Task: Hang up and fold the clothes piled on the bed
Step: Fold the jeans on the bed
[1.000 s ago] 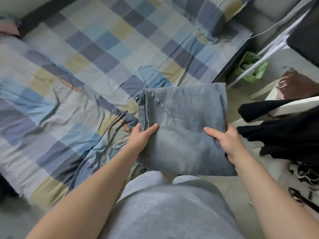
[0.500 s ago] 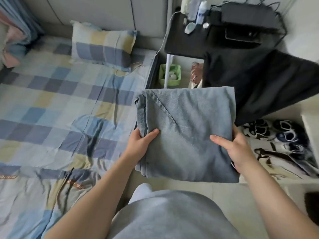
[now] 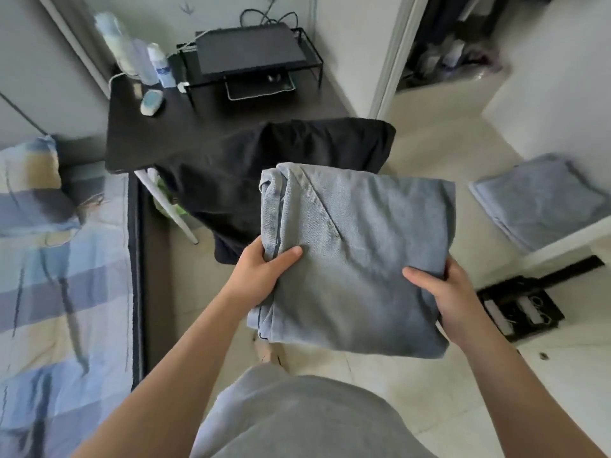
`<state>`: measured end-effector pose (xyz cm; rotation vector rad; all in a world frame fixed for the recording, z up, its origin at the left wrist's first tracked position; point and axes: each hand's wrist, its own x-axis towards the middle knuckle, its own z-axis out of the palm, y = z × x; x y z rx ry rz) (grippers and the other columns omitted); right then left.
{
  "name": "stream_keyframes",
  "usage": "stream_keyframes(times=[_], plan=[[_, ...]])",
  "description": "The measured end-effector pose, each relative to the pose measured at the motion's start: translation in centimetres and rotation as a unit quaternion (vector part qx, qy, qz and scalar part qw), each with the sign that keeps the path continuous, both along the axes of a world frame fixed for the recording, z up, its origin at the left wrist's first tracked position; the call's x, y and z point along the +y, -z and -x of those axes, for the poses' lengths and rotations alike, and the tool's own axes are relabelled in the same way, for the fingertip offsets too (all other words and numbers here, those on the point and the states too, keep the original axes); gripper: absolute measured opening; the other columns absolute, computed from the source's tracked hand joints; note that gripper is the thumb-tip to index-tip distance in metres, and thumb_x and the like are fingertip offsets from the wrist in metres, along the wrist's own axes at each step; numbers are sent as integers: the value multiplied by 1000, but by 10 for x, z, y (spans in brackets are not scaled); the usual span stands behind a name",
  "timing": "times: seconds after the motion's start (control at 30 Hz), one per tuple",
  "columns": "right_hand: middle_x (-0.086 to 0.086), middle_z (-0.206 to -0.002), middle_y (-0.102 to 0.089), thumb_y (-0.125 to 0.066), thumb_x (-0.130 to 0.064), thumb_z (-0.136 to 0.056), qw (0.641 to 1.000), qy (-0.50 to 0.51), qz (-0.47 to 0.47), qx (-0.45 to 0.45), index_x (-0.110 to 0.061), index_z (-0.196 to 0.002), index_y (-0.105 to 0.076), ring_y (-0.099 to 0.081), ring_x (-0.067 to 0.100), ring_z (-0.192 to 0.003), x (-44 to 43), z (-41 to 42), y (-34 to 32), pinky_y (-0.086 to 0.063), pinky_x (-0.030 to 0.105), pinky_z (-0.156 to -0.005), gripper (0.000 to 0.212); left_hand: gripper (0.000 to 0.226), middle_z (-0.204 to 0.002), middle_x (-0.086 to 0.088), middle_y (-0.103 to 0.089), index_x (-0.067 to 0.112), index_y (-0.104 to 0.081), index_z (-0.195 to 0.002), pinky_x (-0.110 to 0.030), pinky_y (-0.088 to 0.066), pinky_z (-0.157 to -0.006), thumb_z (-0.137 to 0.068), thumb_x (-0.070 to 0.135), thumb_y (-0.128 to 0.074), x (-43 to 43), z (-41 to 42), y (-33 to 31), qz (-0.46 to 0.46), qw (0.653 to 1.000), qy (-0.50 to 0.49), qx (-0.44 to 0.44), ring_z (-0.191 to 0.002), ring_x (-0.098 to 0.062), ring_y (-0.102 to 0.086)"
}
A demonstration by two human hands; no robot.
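Already folded flat: jeans [image 3: 357, 259], held over the floor just off the bed [image 3: 66, 292] edge. Fingers of left hand [image 3: 261, 276] and right hand [image 3: 456, 302] clamped on opposite sides. Not yet put away; black garment [image 3: 281, 160] draped over table [image 3: 148, 137] edge probably next.
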<state>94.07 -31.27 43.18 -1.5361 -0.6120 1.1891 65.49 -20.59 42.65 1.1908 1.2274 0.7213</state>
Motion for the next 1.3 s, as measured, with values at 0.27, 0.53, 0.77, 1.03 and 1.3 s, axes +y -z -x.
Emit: stream_keyframes(times=[0.27,0.53,0.77,1.03,1.3], plan=[[1,-116,-74,-85,-20,-61,978,209,7,5,-16,-128,-61,-72,22,-103,18,-86,2,-55,39,-84,72,20,-103,8,-77,24,-71,-105,-23,-57,-80,-87,29,-79,115,-146,-10,-21,980,197,-20,-98,-9,-72],[0,-113,-75,-81,-21,-70,923,385,12,-1,-14,-120,-65,-73,19,-102,52,-125,-2,-56,34,-82,53,35,-105,7,-77,23,-68,-116,-30,-60,-82,-84,32,-80,214,-289,-27,37,940,340,1,-93,-12,-73],[-5,-116,-74,-87,-30,-66,884,466,22,24,-21,-128,-61,-71,18,-107,98,-158,14,-54,43,-93,68,24,-96,8,-78,26,-70,-104,-30,-60,-77,-83,27,-82,275,-390,-32,63,910,408,33,-87,-12,-75],[-23,-103,-72,-78,-28,-67,848,529,14,3,-35,-114,-61,-69,-2,-92,164,-221,42,-53,22,-76,51,21,-89,12,-74,24,-68,-99,-12,-52,-52,-83,19,-81,320,-471,-8,55,922,376,78,-68,1,-71],[-17,-107,-72,-80,-16,-78,850,520,69,44,-31,-122,-61,-69,1,-92,217,-261,71,-53,29,-80,50,47,-119,-13,-70,1,-64,-127,-40,-53,-96,-85,16,-79,373,-513,32,117,910,365,159,-105,-29,-68]])
